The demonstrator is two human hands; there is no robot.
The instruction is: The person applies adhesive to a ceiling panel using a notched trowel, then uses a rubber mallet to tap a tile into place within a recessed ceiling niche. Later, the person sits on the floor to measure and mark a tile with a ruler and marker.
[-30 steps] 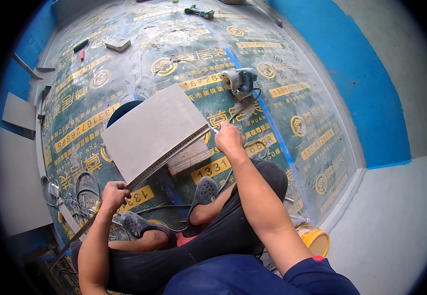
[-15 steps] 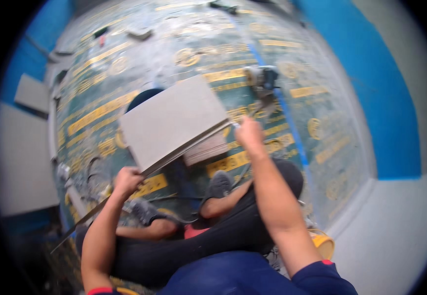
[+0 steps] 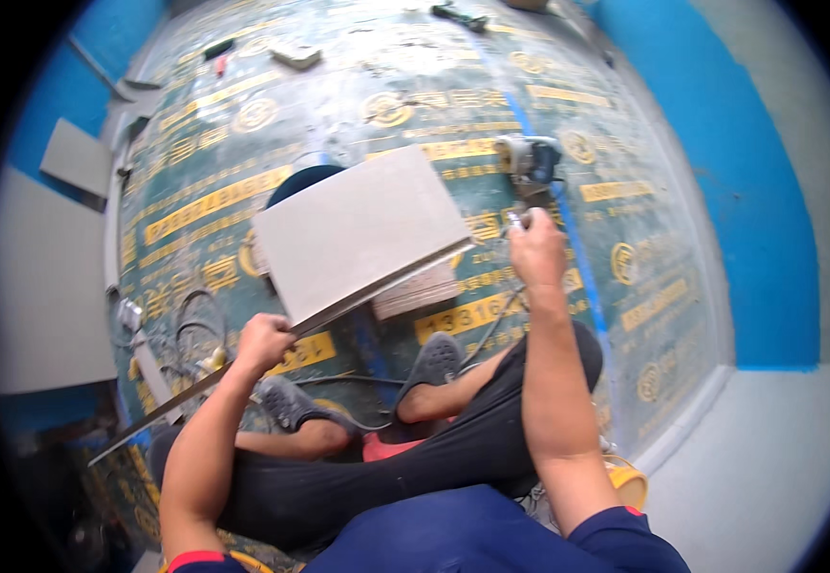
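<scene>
A light grey tile lies on a pinkish stack of boards or tiles, beside a dark round object partly hidden under it. At its lower-left corner, my left hand is closed on a long metal ruler that extends down to the lower left; a dark strip runs along the tile's front edge. My right hand is right of the tile, closed around a small silvery tool, just below a power saw on the floor.
Grey boards lean along the left blue wall. Cables lie left of my feet. A yellow bucket stands by my right side. A shovel, a grey block and a green tool are farther off.
My view has shifted, so the scene sits farther right. My right hand has moved away from the tile's right corner, rightward and upward. My left hand stays at the lower-left corner.
</scene>
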